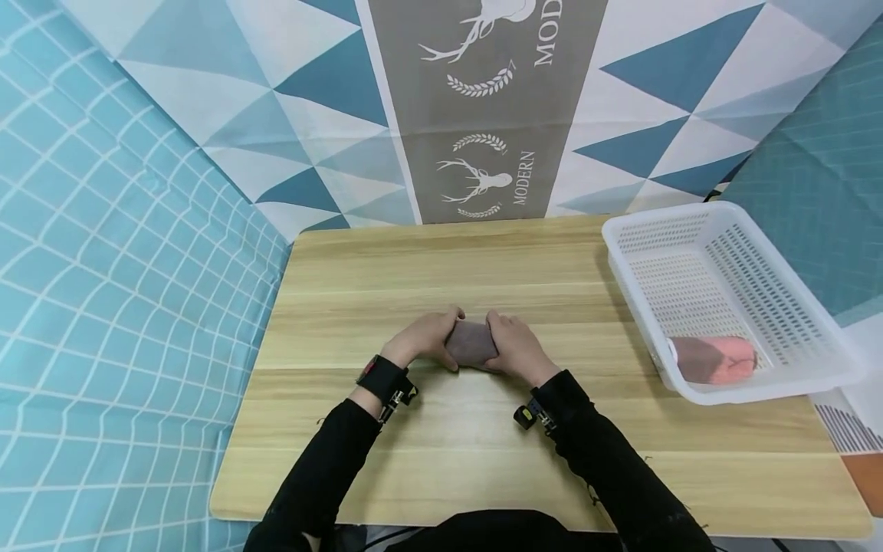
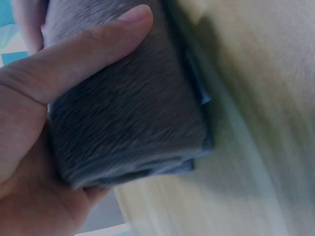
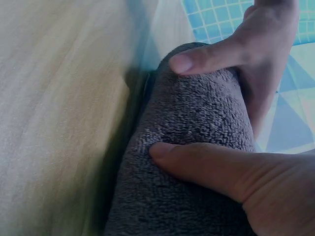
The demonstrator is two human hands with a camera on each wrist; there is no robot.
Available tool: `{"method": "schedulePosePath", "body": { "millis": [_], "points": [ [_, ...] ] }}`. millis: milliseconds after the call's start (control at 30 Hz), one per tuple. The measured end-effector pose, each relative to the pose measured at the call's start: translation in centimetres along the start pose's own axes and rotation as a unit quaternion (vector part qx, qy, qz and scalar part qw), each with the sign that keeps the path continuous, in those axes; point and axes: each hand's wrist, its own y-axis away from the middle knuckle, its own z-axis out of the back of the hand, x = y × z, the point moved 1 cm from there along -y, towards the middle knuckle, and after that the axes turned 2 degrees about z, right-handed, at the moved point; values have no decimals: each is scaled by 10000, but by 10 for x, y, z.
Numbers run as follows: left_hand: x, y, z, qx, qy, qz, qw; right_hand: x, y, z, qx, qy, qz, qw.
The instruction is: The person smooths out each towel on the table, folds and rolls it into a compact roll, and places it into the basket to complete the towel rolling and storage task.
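Note:
A folded grey-brown towel (image 1: 472,344) is held between both hands over the middle of the wooden table. My left hand (image 1: 429,338) grips its left end; in the left wrist view the thumb lies across the fuzzy towel (image 2: 133,98), whose folded layers show at the near edge. At the other end my right hand (image 1: 516,349) grips the towel, its thumb pressing the front in the right wrist view, where the towel (image 3: 197,113) looks rounded like a roll. The fingers behind the towel are mostly hidden.
A white plastic basket (image 1: 745,307) stands at the table's right side. In it lies a rolled cloth (image 1: 717,359), part pink and part grey-brown. The wooden table (image 1: 428,268) meets patterned cloth at the back and a blue checked cloth (image 1: 124,307) on the left.

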Motion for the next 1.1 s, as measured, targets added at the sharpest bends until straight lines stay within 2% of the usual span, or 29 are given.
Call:
{"method": "schedulePosePath", "body": {
  "millis": [167, 333, 433, 567, 667, 733, 800, 900, 1000, 1100],
  "points": [
    [-5, -8, -6, -57, -682, 72, 9976, -2, 3, -2, -23, -84, -73, 9999],
    [-11, -8, -8, -170, -912, 57, 9957, -6, 7, -3, -132, 172, 152, 9996],
    [-18, -11, -7, -417, -990, -13, 9942, -9, 8, 4, -236, 412, 223, 9986],
    [-35, -19, -1, -863, -1090, -137, 9902, -15, 7, 31, -405, 703, 210, 9965],
    [-57, -29, 10, -1224, -1161, -180, 9855, -23, 9, 63, -762, 862, 365, 9927],
    [-76, -39, 19, -1467, -1218, -203, 9814, -30, 14, 88, -1056, 938, 499, 9887],
    [-100, -51, 28, -1705, -1242, -272, 9771, -40, 25, 115, -1369, 1045, 620, 9831],
    [-140, -71, 38, -1998, -1200, -584, 9707, -56, 50, 156, -1706, 1313, 579, 9748],
    [-175, -90, 39, -2168, -1074, -941, 9657, -73, 77, 188, -1707, 1516, 282, 9732],
    [-202, -104, 38, -2216, -996, -1185, 9628, -90, 97, 210, -1566, 1498, 69, 9762]
  ]
}}
